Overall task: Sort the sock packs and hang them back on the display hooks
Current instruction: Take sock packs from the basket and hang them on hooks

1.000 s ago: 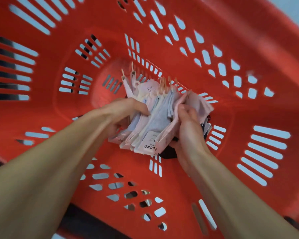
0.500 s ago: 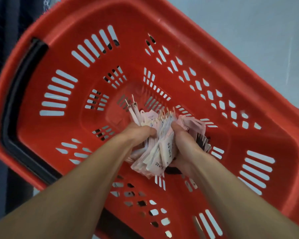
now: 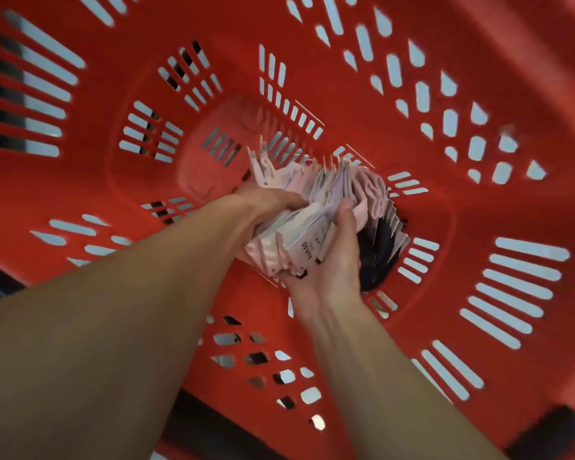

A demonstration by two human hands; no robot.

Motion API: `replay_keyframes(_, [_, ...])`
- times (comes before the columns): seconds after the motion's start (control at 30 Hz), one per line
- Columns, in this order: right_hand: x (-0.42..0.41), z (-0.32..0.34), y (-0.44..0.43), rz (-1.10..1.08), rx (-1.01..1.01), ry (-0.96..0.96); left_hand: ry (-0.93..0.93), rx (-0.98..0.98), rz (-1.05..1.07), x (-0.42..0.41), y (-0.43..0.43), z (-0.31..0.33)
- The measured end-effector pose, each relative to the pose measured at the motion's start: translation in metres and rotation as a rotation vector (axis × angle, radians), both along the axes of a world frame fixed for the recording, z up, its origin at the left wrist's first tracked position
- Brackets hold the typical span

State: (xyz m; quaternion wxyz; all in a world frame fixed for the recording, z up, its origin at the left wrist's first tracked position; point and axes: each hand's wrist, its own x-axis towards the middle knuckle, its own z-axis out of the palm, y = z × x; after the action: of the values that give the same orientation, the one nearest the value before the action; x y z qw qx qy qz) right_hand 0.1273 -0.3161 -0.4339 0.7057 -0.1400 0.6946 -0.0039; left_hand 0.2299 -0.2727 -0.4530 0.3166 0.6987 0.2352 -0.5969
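Red plastic fills the view: one slotted shopping basket (image 3: 395,104), seen from above with the camera looking straight into it, pale floor showing through the slots. Two bare forearms reach down into its bottom. Between them sits one thick bundle of sock packs (image 3: 309,210), pale pink and white, pressed together like a fanned deck; too many and too tightly stacked to count. Their long axis runs from the near printed card ends, down by the wrists, up and away to the small hanger tabs, which point toward the basket's far wall. Left hand (image 3: 269,204) is clamped over the bundle's left side, fingers curled onto the packs. Right hand (image 3: 329,270) cups it from beneath and the right, palm up, thumb pressed on the top edge. Just right of that hand lies a second, dark clump of packs (image 3: 384,247), white card edges fanned, resting on the basket floor.
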Motion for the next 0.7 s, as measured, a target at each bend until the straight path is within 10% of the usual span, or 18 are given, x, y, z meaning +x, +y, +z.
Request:
replay_keyframes(0.27, [-0.008, 0.015, -0.011, -0.330, 0.171, -0.292, 0.071, -0.072, 0.049, 0.011, 0.009, -0.004])
replay_keyframes(0.7, [0.001, -0.004, -0.012, 0.095, 0.001, -0.090, 0.238, -0.145, -0.224, 0.021, -0.009, -0.001])
